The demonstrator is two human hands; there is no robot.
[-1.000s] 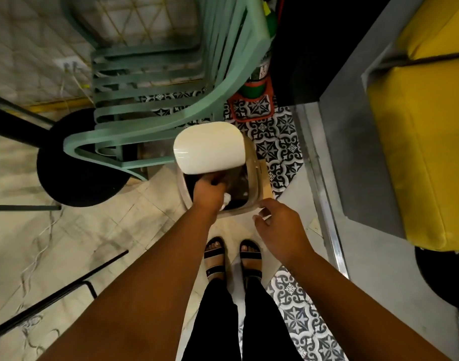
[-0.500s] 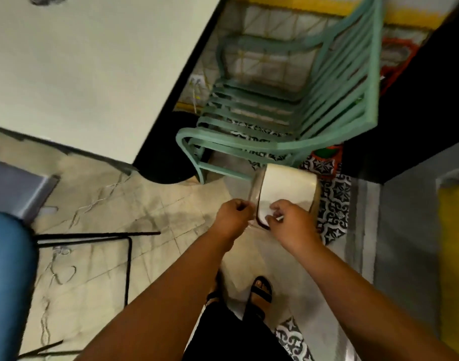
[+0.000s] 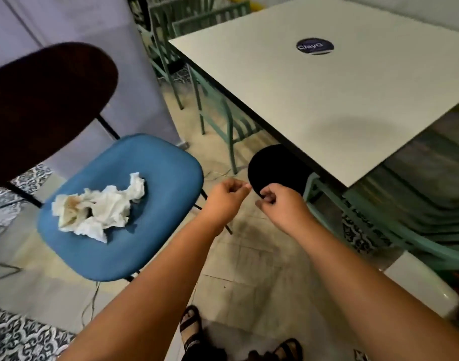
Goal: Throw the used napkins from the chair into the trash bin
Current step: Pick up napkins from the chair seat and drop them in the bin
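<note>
Right now we look down at a blue chair [image 3: 145, 204] w/ a pile of crumpled used napkins [image 3: 100, 207] lying on the seat, toward its left side; some show brownish stains. Our left hand [image 3: 227, 198] hangs just past the seat's right edge, apart from the napkins, fingers curled loosely inward, thumb near the fingertips, nothing visibly held. Our right hand [image 3: 281, 204] is just beside it, over the floor, fingers also curled in; we can't tell if anything small is pinched there. Both forearms reach in from the bottom of the view.

A white table [image 3: 327, 95] w/ a round dark sticker [image 3: 314, 46] stands to the right, its black round base [image 3: 275, 170] just beyond our hands. Green chairs [image 3: 218, 113] are tucked under it. A white rounded trash bin lid [image 3: 426, 285] shows at the lower right, well apart from the napkins.
</note>
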